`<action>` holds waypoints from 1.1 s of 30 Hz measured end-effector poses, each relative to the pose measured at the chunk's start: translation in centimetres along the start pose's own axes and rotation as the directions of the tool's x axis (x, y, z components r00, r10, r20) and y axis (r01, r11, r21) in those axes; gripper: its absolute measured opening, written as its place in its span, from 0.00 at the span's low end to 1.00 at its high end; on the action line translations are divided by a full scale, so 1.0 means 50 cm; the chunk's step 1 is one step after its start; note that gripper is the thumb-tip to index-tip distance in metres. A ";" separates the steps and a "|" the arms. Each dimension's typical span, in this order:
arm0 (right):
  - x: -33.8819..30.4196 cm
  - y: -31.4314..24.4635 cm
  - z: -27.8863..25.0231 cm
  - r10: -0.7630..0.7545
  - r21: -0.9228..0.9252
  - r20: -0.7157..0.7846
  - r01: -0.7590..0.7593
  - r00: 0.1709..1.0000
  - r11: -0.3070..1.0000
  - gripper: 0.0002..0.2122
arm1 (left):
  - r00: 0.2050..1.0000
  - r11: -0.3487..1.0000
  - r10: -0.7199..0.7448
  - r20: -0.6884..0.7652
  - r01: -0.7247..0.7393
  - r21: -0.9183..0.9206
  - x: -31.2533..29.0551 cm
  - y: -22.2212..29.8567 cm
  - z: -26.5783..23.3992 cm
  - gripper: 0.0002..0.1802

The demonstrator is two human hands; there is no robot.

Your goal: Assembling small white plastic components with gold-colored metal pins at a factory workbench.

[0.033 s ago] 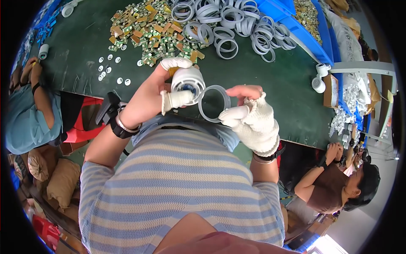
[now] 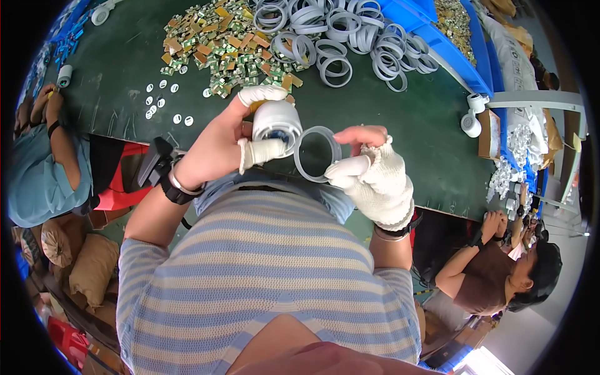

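Observation:
Between the thumb and fingers of my left hand (image 2: 215, 140) is a white round plastic housing (image 2: 277, 117). Its ribbed open end tilts toward me, and something dark blue shows inside. White finger covers sit on that thumb and a fingertip. My right hand (image 2: 378, 184), in a white knit glove with a bare forefinger, pinches a grey plastic ring (image 2: 298, 160) by its right side. The ring stands on edge just right of the housing's open end; whether they touch, I cannot tell. Both are held over the near edge of the green table (image 2: 431, 131).
A heap of small circuit boards (image 2: 219, 47) lies at the back, with many grey rings (image 2: 334, 72) to its right. Several white discs (image 2: 161, 103) are on the left. Blue bins (image 2: 459, 69) stand at back right near white fittings (image 2: 470, 124). Co-workers sit at both sides.
The housing in my left hand has tipped slightly, so more of its outer wall and less of its open end shows. My right hand and the ring have barely moved.

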State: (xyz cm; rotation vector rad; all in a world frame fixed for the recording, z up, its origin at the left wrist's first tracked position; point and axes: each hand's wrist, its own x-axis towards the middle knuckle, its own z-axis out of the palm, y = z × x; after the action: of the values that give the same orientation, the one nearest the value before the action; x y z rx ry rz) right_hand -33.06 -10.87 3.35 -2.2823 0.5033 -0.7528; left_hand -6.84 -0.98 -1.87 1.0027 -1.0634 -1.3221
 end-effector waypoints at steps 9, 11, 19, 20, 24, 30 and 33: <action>0.018 0.058 0.009 -0.074 0.308 0.191 0.012 0.979 0.951 0.07 | 0.945 0.640 -0.011 0.328 -0.245 0.728 0.001 0.081 0.001 0.30; 0.029 0.036 0.018 -0.073 0.050 0.179 0.066 0.981 0.997 0.09 | 0.960 0.569 -0.006 0.279 -0.226 0.791 0.001 0.067 0.004 0.31; 0.017 -0.021 0.014 0.226 0.250 -0.053 -0.206 0.973 0.946 0.08 | 0.982 0.923 -0.188 0.011 0.181 -0.341 0.013 0.006 0.014 0.39; 0.015 -0.020 0.016 0.224 0.405 -0.032 -0.193 0.974 0.894 0.08 | 0.981 0.822 -0.190 0.046 0.184 -0.539 0.013 0.002 0.012 0.40; 0.016 -0.022 0.035 0.321 0.638 0.171 -0.353 0.931 0.684 0.14 | 0.984 0.718 -0.124 0.129 0.179 -0.673 0.006 -0.008 0.028 0.47; 0.018 -0.025 0.048 0.252 0.316 -0.067 -0.219 0.965 0.923 0.12 | 0.994 0.906 -0.049 0.097 0.086 -0.415 -0.002 -0.020 0.040 0.65; 0.018 -0.029 0.050 0.275 0.270 -0.090 -0.243 0.957 0.932 0.12 | 0.997 0.914 -0.067 0.047 0.080 -0.397 -0.003 -0.019 0.049 0.67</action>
State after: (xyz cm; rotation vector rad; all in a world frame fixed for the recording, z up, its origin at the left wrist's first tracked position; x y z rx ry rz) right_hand -30.58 -9.13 3.20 -1.8914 0.7082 -0.7820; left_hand -9.42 -0.77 -2.23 0.7193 -0.7398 -1.5451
